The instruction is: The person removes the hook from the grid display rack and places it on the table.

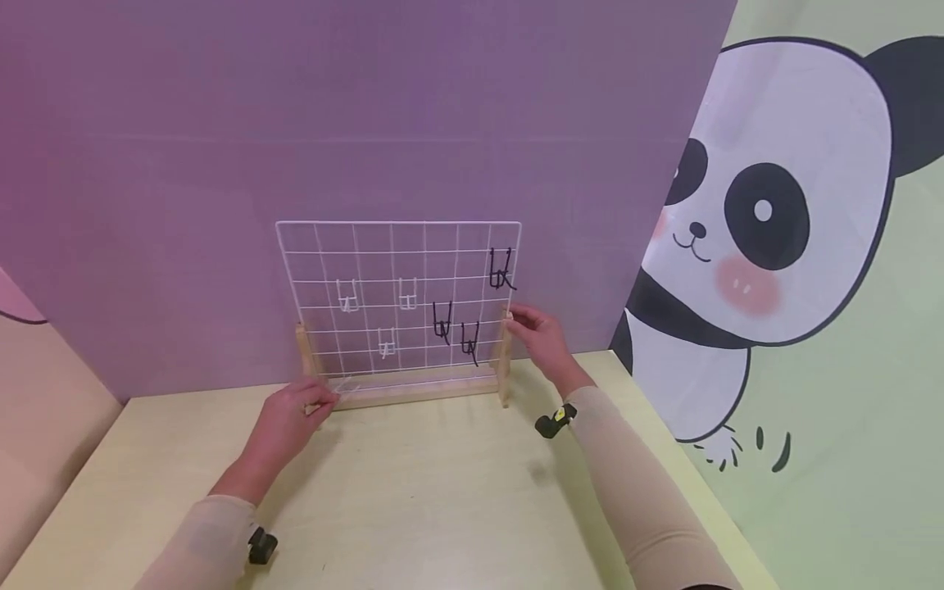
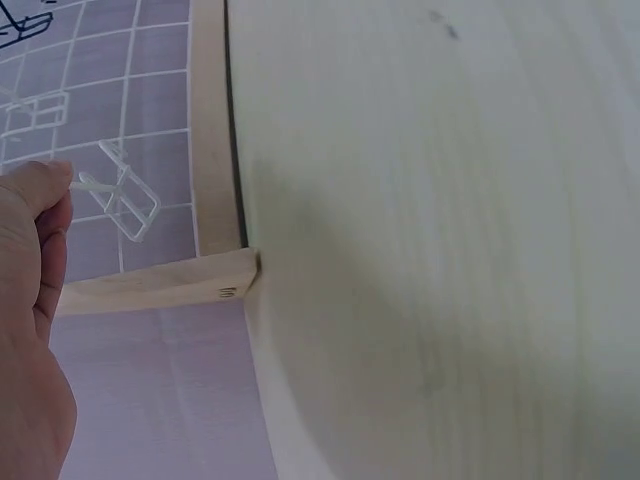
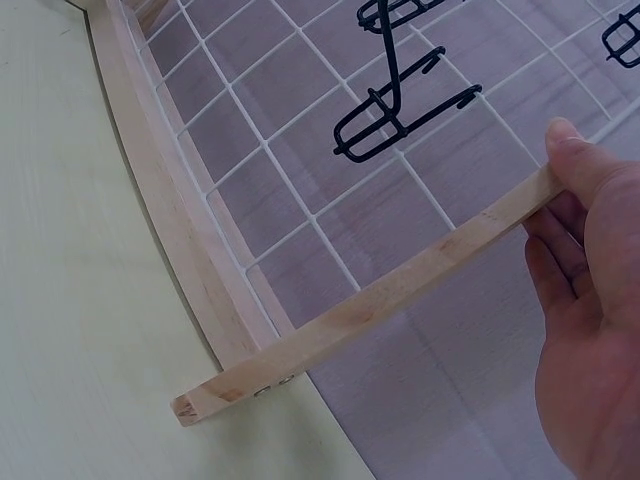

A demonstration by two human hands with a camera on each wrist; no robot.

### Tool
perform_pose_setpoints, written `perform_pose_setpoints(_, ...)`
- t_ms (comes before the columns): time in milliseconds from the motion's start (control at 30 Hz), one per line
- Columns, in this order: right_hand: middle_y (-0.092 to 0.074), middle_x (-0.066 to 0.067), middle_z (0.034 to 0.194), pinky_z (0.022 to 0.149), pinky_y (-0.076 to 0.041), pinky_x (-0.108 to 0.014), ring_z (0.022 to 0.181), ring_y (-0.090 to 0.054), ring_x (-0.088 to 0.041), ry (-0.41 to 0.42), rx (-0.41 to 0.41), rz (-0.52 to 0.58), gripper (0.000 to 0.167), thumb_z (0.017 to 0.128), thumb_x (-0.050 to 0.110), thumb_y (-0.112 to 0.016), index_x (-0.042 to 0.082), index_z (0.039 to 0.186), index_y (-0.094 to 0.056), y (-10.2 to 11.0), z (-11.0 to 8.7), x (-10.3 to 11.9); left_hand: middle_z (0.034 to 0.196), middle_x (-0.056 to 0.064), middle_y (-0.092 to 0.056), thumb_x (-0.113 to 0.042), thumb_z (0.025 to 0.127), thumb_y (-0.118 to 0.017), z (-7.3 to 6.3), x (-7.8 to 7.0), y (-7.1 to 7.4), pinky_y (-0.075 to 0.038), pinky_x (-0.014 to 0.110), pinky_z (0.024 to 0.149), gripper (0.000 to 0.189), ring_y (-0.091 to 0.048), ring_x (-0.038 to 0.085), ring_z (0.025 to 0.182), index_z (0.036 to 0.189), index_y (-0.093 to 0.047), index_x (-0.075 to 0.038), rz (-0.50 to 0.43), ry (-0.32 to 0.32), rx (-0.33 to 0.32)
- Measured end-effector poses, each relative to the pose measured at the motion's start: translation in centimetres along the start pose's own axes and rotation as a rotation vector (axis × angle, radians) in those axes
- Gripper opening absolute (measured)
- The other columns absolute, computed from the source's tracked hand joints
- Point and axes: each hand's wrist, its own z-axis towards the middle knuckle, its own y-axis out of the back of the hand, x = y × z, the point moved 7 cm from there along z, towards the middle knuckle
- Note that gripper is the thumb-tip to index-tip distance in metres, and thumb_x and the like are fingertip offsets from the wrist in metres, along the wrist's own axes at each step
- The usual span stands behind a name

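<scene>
A white wire grid panel stands upright in a wooden frame with a base bar. Low at its left side, my left hand pinches a white wire hook between thumb and fingertips, in front of the grid. My right hand grips the upper end of the right wooden post, thumb on the near side. On the grid hang three white hooks, including one at the upper left, and three black hooks, one of them near the right edge.
The frame rests on a pale wooden table, near its back edge. Behind rises a purple panel. A wall with a painted panda borders the table on the right. Each wrist bears a small black camera, one on the right sleeve.
</scene>
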Motion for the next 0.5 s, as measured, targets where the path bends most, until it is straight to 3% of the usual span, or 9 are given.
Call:
perform_pose_setpoints(267,-0.074,-0.019,0.133,0.114,-0.055,-0.040,0.119,-0.069,-0.022,0.001,0.006,-0.006,0.035,0.108,0.010,-0.072,-0.002,0.141,-0.071,0.0,0.1,-0.2,0.096,0.001,-0.073,0.009,0.083,-0.091,-0.3,0.5,-0.7,-0.065,0.049,0.079,0.023,-0.072,0.025,0.086,0.096,-0.085,-0.009,0.005,-0.046,-0.003)
perform_pose_setpoints(500,-0.073,-0.021,0.135,0.115,-0.054,-0.042,0.119,-0.068,-0.022,-0.001,0.007,0.003,0.036,0.108,0.009,-0.072,-0.003,0.143,-0.070,-0.1,0.1,-0.2,0.096,0.003,-0.073,0.006,0.087,-0.089,-0.6,1.2,-1.5,-0.064,0.056,0.086,0.017,-0.072,0.030,0.090,0.097,-0.085,-0.006,0.013,0.011,0.079)
